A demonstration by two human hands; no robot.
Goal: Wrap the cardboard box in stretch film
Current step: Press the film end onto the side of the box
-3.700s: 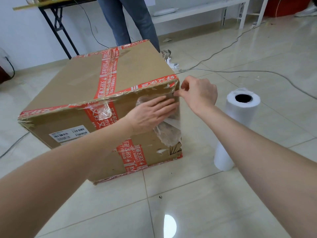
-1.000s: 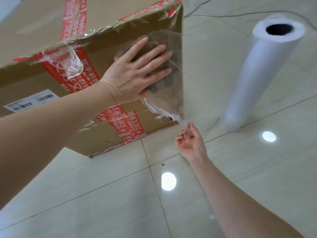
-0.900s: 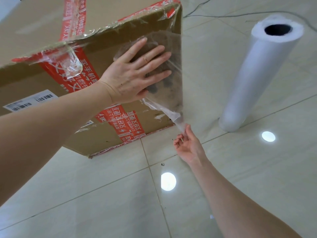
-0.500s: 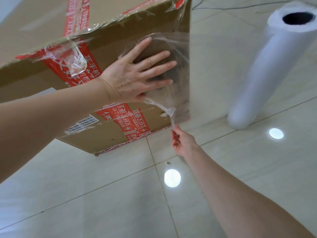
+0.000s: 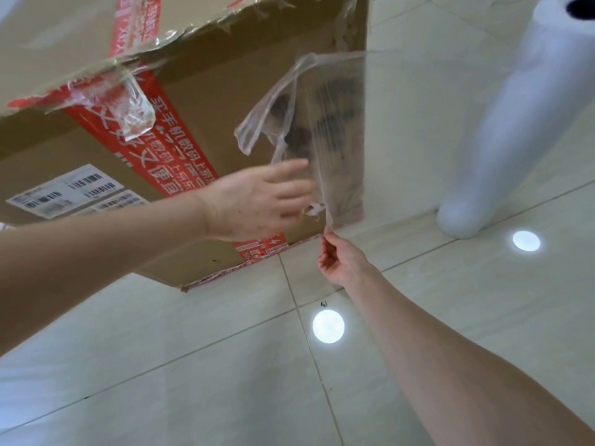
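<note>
— Where is the box?

— The box fills the upper left of the frame. It stands on the floor with one broad face toward the camera. Red tape runs down that face, and white labels sit near the left edge.

— And the film?

— The film lies clear over the right part of that face, up to the box's right corner, at top centre. Its left edge stands off the cardboard in a curled flap. Its lower end narrows to a twisted tail near the box's bottom corner.

— What are the hands doing?

— The right hand, just below centre, pinches that tail between thumb and fingertip, and its arm comes in from the lower right. The left hand, left of centre, is blurred. Its fingers reach out straight, slightly spread, in front of the face at the film's lower part. Whether they touch film or cardboard I cannot tell.

— Where is the roll?

— The roll stands upright on the floor at the right of the frame, apart from the box. Its dark core shows in the top right corner.

— Anything more?

— Two glare spots shine on the tiles, one below the right hand and one beside the roll's foot.
</note>
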